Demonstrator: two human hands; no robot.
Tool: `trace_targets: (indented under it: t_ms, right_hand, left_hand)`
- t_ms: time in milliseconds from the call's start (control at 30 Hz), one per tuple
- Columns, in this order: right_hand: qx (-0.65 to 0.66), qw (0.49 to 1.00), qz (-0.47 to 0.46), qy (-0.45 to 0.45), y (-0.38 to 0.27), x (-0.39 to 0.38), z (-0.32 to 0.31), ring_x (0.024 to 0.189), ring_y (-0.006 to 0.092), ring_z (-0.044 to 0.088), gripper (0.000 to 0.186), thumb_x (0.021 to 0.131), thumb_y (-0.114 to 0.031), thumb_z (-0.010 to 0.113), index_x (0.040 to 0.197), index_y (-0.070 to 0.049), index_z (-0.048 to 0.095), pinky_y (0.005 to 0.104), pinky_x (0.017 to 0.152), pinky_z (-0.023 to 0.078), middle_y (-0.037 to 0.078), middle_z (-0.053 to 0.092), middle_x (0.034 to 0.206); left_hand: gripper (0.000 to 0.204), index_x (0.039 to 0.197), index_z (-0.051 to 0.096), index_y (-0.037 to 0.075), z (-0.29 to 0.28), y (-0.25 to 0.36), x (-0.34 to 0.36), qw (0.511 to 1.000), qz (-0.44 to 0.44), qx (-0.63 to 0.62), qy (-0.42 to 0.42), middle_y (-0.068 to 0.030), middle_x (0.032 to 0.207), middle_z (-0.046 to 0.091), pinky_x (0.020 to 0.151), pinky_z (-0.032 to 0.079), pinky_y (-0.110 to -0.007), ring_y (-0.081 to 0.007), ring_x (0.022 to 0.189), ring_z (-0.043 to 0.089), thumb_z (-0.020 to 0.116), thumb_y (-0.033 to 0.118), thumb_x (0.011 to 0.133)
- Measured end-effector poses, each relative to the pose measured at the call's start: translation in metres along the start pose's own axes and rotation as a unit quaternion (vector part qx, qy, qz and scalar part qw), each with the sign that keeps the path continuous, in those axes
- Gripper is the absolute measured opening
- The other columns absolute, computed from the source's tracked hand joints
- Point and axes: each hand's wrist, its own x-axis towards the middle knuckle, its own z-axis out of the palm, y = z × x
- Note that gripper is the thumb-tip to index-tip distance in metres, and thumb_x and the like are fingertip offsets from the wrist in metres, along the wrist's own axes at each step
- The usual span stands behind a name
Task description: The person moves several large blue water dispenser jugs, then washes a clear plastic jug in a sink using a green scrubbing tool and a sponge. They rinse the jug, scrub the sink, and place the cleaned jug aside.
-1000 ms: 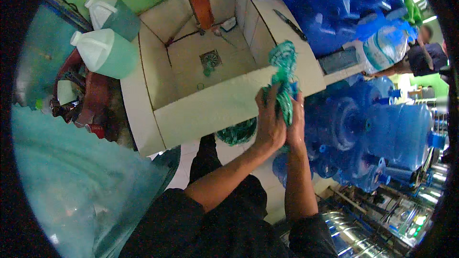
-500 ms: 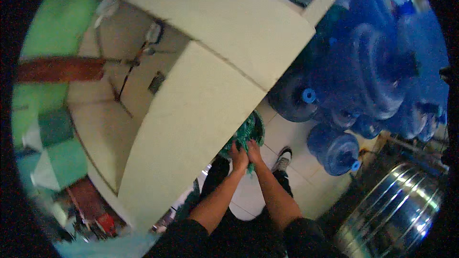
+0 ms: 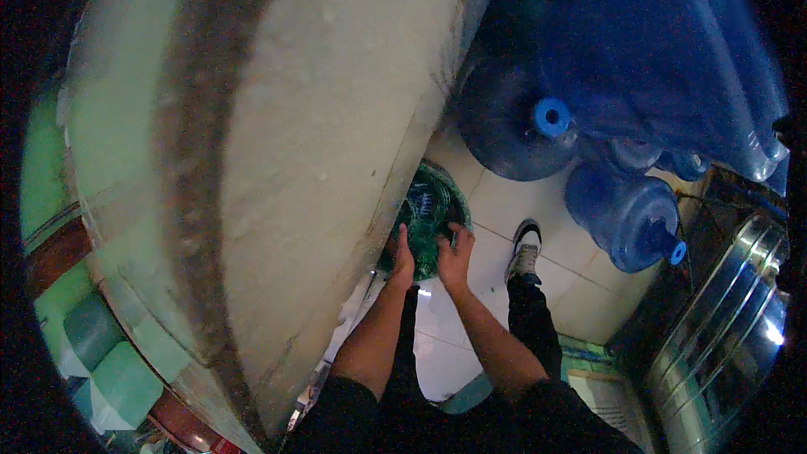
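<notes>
A round green container (image 3: 463,199) stands low on the floor, partly hidden by the pale counter edge. Crinkled, glossy green material (image 3: 427,217), perhaps a plastic bag, fills its inside; its exact kind is unclear. At its near left side my left hand (image 3: 403,258) is open, fingers straight and pointing up. My right hand (image 3: 455,259) is at the near right side, with thumb and fingers apart. Both hands are over or against the green material; whether they touch it cannot be made out. Nothing shows gripped in either hand.
A bulky pale counter (image 3: 328,118) fills the left and centre, close by. Large blue water jugs, including one lying on its side (image 3: 630,210) and one with a blue cap (image 3: 513,130), crowd the right. A shiny ribbed metal cylinder (image 3: 723,328) stands at lower right. My shoe (image 3: 525,248) rests on tiles.
Both hands were together, gripping the bunched green material; now they are apart, with fingers opened. The material lies lower in the container. The view has shifted closer to the counter and jugs.
</notes>
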Motion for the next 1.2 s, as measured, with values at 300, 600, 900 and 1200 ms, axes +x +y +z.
trace_targets:
  t_ms: [300, 600, 900, 1200]
  right_hand:
    - [-0.475, 0.775, -0.228, -0.347, 0.054, -0.022, -0.009, 0.125, 0.0394, 0.047, 0.05, 0.091, -0.031, 0.055, 0.138, -0.017, 0.052, 0.0465, 0.102, 0.043, 0.019, 0.048, 0.138]
    - [-0.243, 0.876, -0.098, -0.406, 0.022, 0.05, -0.015, 0.107, 0.0389, 0.062, 0.023, 0.084, -0.015, 0.058, 0.103, -0.004, 0.064, 0.0491, 0.091, 0.05, 0.022, 0.063, 0.111]
    - [-0.074, 0.942, -0.2, -0.258, -0.063, 0.042, -0.071, 0.096, 0.0299, 0.064, 0.03, 0.089, -0.012, 0.061, 0.117, -0.001, 0.06, 0.0385, 0.083, 0.052, 0.015, 0.065, 0.109]
    - [-0.055, 0.982, -0.005, -0.178, -0.079, 0.019, -0.194, 0.09, 0.0214, 0.064, 0.039, 0.086, -0.02, 0.072, 0.118, -0.002, 0.06, 0.0341, 0.081, 0.052, 0.008, 0.064, 0.11]
  left_hand:
    - [0.096, 0.152, 0.022, -0.005, -0.004, -0.022, -0.043, 0.985, 0.01, 0.168, 0.046, -0.0256, 0.16, 0.015, 0.12, 0.015, -0.048, -0.039, 0.148, 0.015, 0.068, 0.049, 0.087]
    - [0.081, 0.147, 0.029, -0.005, 0.0, -0.01, -0.059, 0.991, -0.037, 0.12, 0.046, -0.0319, 0.149, 0.031, 0.114, 0.03, -0.048, -0.0437, 0.138, 0.034, 0.065, 0.04, 0.09]
    - [0.083, 0.152, 0.018, -0.004, 0.001, 0.117, -0.14, 0.935, 0.253, 0.242, -0.048, -0.0298, 0.155, 0.024, 0.118, 0.025, -0.048, -0.0444, 0.144, 0.023, 0.065, 0.021, 0.088]
    - [0.055, 0.136, 0.049, -0.001, -0.107, 0.213, -0.325, 0.935, 0.314, 0.148, -0.074, -0.0226, 0.136, 0.053, 0.108, 0.04, -0.046, -0.0392, 0.128, 0.05, 0.065, 0.017, 0.088]
